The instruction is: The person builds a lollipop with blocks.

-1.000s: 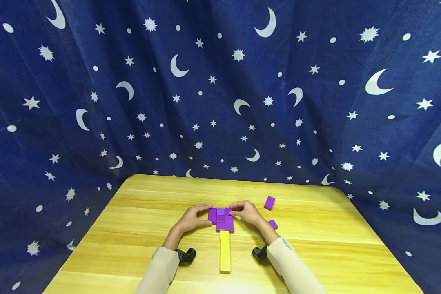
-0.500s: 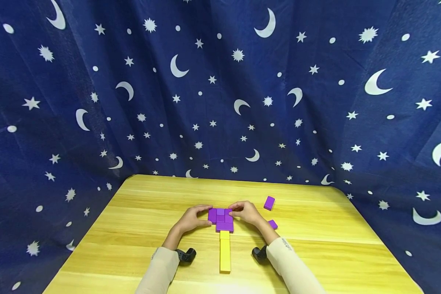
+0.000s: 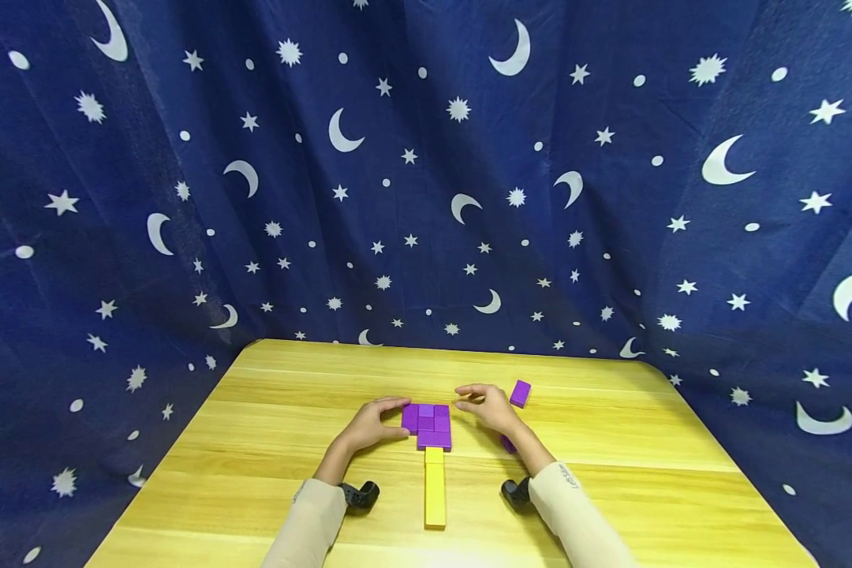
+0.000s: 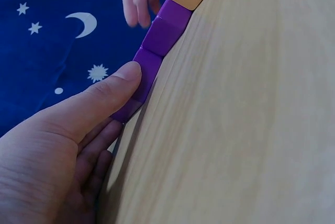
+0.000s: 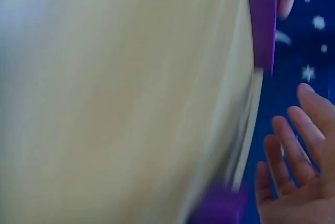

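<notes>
Several purple blocks (image 3: 426, 424) lie joined flat in a patch on the table, with a yellow block (image 3: 435, 493) running from the patch toward the person. My left hand (image 3: 371, 424) holds the leftmost purple block (image 3: 409, 418) between thumb and fingers. In the left wrist view that thumb (image 4: 112, 89) presses on the purple side. My right hand (image 3: 490, 409) hovers just right of the patch, fingers spread and holding nothing. In the right wrist view its fingers (image 5: 293, 150) stand apart from the purple block (image 5: 263, 20).
One loose purple block (image 3: 521, 394) lies beyond the right hand. Another purple block (image 3: 509, 444) is partly hidden under the right forearm. The wooden table (image 3: 610, 450) ends at a blue star-patterned curtain (image 3: 426, 173).
My right hand has let go of the upper right purple block and drawn away to the right. That block stays in the patch. The left hand has not moved.
</notes>
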The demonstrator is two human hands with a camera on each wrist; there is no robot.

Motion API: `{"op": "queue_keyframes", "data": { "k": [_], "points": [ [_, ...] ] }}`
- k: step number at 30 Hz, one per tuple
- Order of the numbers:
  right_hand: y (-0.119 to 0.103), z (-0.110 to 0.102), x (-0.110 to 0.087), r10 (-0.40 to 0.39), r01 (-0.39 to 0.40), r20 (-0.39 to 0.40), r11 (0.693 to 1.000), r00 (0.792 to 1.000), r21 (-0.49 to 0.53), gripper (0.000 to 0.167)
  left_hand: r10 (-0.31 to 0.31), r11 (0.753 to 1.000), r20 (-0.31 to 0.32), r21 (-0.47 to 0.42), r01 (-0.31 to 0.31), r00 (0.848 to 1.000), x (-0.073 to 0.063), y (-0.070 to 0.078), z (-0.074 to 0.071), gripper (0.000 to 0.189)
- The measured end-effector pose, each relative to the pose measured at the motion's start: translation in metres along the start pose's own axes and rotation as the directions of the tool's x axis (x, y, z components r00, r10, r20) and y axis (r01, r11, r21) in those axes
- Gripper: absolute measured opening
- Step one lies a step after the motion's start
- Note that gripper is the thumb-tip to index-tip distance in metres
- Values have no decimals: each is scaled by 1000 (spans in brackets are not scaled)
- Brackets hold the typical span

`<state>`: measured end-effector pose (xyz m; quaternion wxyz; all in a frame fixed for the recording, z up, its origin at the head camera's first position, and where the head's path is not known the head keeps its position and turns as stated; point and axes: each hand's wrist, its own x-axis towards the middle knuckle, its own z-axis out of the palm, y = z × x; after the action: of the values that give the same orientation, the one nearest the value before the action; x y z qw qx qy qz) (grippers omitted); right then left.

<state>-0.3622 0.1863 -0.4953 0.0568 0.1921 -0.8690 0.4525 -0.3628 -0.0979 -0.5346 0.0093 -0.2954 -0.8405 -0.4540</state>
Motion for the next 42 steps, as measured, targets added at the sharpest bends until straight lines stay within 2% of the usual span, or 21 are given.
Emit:
{"op": "queue_keyframes", "data": {
  "k": [5,9,13,18,22,25,29,37,42],
  "points": [
    [17,-35,-2,42,-51,-149,997,988,-61,35,-3,1000,1,14,3,1000,1,-1,0,64],
    [34,-60,-9,81,-107,-205,987,976,-118,42,-10,1000,0,4,10,1000,1,-1,1,64],
    [52,-75,-17,88,-125,-219,979,972,-163,50,-14,1000,0,-5,14,1000,0,-1,2,64],
    [64,-83,-25,125,-152,-172,977,977,-148,66,-21,1000,3,-14,21,1000,-1,-1,3,65],
    [66,-84,-26,155,-173,-137,975,978,-138,73,-25,1000,2,-16,25,1000,0,-1,3,65],
    [67,-84,-26,150,-168,-128,975,980,-145,71,-29,999,0,-20,29,1000,1,-1,4,65],
    [65,-79,-26,147,-172,-154,972,977,-158,64,-28,1000,3,-14,28,1000,0,-2,3,65],
    [39,-51,-16,144,-167,-146,972,979,-164,62,-42,999,3,-15,42,999,0,1,0,65],
    [26,-34,-12,114,-123,-54,972,992,-202,60,-34,999,7,-15,34,999,0,0,1,65]
  ]
}}
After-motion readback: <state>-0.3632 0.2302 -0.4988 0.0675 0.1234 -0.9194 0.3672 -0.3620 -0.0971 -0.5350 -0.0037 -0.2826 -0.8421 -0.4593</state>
